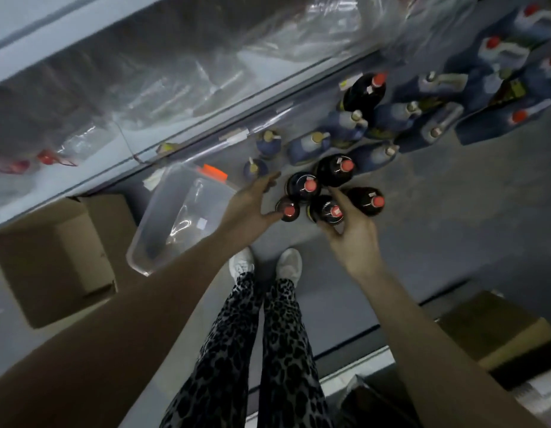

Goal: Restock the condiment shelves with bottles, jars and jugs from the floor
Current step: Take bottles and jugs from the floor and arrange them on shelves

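Observation:
Several dark bottles with red caps stand upright on the grey floor in front of my feet. My left hand (252, 202) reaches down with fingers spread, its thumb touching the small dark bottle (288, 209) and its fingertips beside another dark bottle (303, 186). My right hand (349, 225) curls its thumb and fingers round the dark bottle (326, 210) in the middle of the cluster. Two more dark bottles (336, 169) (368, 200) stand right behind it. Blue jugs (311, 145) with pale caps stand in rows further back.
A plastic-covered shelf (138, 97) runs along the left. A clear plastic bin (181, 217) lies on the floor beside an open cardboard box (51, 257). More blue jugs with red caps (512, 50) crowd the upper right. A cardboard box (496, 329) sits at lower right.

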